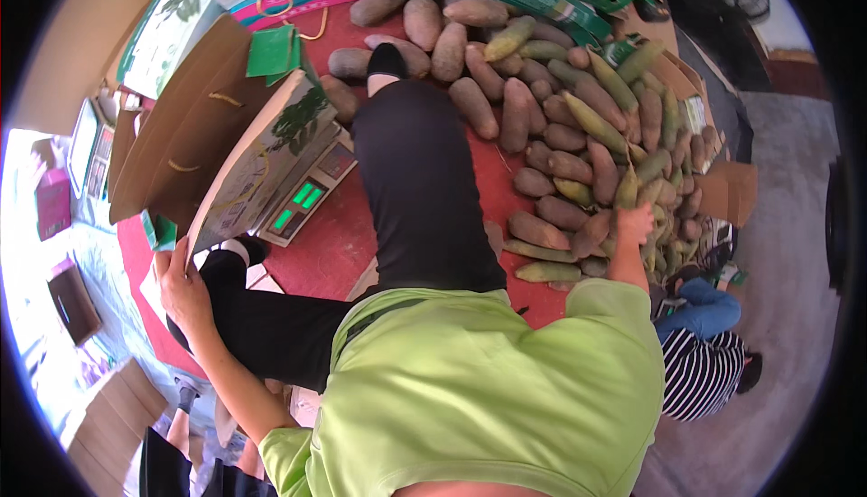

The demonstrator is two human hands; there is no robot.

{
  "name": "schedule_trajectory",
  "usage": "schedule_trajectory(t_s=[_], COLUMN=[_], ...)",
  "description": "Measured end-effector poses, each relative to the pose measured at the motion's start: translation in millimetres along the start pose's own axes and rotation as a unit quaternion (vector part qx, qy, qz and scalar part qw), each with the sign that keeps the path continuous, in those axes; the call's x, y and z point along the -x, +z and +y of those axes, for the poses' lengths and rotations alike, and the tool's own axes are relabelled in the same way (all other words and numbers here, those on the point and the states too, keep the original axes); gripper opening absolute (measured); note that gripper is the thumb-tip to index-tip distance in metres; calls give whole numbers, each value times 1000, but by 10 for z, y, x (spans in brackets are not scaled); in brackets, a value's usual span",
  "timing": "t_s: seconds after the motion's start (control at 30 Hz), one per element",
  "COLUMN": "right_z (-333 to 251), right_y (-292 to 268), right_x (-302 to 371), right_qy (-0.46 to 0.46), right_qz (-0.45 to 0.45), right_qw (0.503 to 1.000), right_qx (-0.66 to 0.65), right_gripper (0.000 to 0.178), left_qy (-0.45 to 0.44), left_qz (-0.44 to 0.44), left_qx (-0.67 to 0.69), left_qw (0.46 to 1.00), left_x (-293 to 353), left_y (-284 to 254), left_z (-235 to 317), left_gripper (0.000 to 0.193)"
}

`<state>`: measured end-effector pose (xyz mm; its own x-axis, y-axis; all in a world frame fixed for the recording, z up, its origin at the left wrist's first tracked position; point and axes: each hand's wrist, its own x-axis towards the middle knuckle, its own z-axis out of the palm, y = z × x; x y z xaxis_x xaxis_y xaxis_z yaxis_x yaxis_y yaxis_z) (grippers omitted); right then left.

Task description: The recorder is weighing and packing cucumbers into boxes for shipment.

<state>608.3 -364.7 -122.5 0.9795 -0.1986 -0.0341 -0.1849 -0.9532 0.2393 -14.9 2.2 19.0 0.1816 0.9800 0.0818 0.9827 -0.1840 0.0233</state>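
Observation:
My left hand [183, 295] grips the near edge of an upright, open-topped cardboard box [262, 149] with a leaf print. The box seems to rest on a weighing scale [293, 217] with a lit green display. On the right, my right hand [635, 223] is closed round the lower end of a greenish-yellow, cucumber-like vegetable [627, 188], which points away from me. Around it lies a big heap of long, plump vegetables [564, 138], some brown and some green. Their exact kind I cannot make out. My right fingers are partly hidden.
A red mat [316, 262] lies under my legs and the heap. Green and white cartons [551, 0] stand at the far side. A person in a striped top [704, 370] sits at the right. Another person's legs [181, 443] and a cardboard box [113, 420] are at lower left.

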Motion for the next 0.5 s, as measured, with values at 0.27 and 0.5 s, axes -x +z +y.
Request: schedule_trajectory(t_s=[0.27, 0.5], right_z=[247, 265], right_y=[582, 799], right_x=[-227, -386], right_qy=[-24, 64], right_qz=[-51, -251], right_qw=[988, 841], right_qx=[-142, -475], right_gripper=[82, 61], left_qy=[-33, 5], left_qz=[-4, 19], left_qx=[4, 11], left_qw=[999, 1000], left_x=[63, 61], left_y=[-88, -89], left_z=[21, -8], left_gripper=[37, 33])
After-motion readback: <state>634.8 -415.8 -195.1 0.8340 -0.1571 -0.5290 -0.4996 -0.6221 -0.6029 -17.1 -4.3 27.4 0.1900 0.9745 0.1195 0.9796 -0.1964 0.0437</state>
